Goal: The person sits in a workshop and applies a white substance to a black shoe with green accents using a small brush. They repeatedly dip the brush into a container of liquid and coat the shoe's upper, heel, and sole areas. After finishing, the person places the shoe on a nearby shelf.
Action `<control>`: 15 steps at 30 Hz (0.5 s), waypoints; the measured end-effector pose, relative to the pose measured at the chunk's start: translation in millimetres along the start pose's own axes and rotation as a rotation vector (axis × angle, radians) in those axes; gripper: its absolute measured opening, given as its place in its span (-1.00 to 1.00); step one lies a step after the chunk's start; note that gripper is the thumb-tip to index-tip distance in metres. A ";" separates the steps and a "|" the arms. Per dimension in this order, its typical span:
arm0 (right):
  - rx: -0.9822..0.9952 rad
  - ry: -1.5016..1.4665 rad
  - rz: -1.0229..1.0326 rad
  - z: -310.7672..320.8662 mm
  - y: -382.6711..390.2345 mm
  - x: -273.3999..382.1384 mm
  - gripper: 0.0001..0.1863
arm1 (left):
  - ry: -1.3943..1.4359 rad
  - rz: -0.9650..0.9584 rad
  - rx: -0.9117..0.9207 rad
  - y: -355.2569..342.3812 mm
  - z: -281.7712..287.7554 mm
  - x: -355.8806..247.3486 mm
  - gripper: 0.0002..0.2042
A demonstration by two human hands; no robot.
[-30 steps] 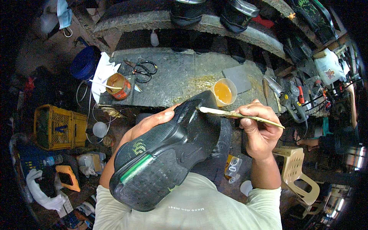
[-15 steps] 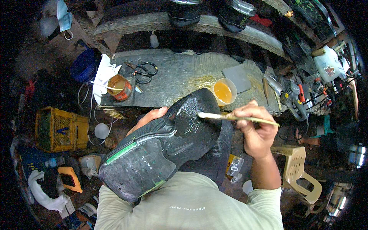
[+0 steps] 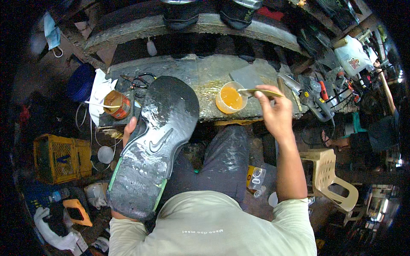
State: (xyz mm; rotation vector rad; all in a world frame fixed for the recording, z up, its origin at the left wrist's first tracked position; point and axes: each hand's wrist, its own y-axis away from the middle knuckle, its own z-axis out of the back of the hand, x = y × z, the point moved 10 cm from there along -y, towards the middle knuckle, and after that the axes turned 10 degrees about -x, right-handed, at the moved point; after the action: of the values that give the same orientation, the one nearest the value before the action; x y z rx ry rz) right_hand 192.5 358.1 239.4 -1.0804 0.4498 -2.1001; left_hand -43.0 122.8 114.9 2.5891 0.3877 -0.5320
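On my feed the left hand (image 3: 129, 129) holds up a black shoe (image 3: 159, 138), sole toward the head camera; I see only one digit against its left edge, the other fingers being hidden behind it, so I cannot tell how they lie. The shoe slants to the left of the lap, its broad far end reaching over the near side of the surface (image 3: 209, 68), with wet, glossy and whitish patches on the sole and green strips along both sides of the near end. The right hand (image 3: 277, 115) has thumb and fingers pinching a slim brush (image 3: 251, 90), its tip at the right rim of a pale cup (image 3: 244, 102) of orange liquid (image 3: 230, 98); from here I cannot tell whether the tip touches the rim. Just behind the cup I have a flat grey pad (image 3: 247, 76). At the surface's left end stand a red can (image 3: 124, 113) with a pale stick (image 3: 96, 103) in it and a white sheet (image 3: 98, 91) beside it, and dark-handled scissors (image 3: 143, 81) lie partly behind the shoe
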 end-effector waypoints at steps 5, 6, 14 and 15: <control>0.282 0.220 -0.068 -58.9 15.0 -33.2 -0.79 | 0.144 0.086 0.298 -7.5 -0.5 2.0 -0.32; 0.201 0.065 -0.149 -53.7 13.9 -38.3 -0.79 | 0.170 0.091 0.331 -7.2 -1.2 2.7 -0.33; 0.095 -0.499 -0.521 -34.9 24.7 -69.3 -0.76 | 0.203 0.178 0.037 -12.6 15.1 21.5 -0.31; 0.073 -0.580 -0.580 -35.5 28.0 -73.4 -0.76 | 0.182 0.171 0.000 -10.6 17.1 24.5 -0.31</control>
State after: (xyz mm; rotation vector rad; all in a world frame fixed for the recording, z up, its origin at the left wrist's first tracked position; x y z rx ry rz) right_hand 204.6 392.3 161.2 -1.8529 -0.2522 -2.0981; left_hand -30.2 127.6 86.3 2.6474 0.2213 -0.2376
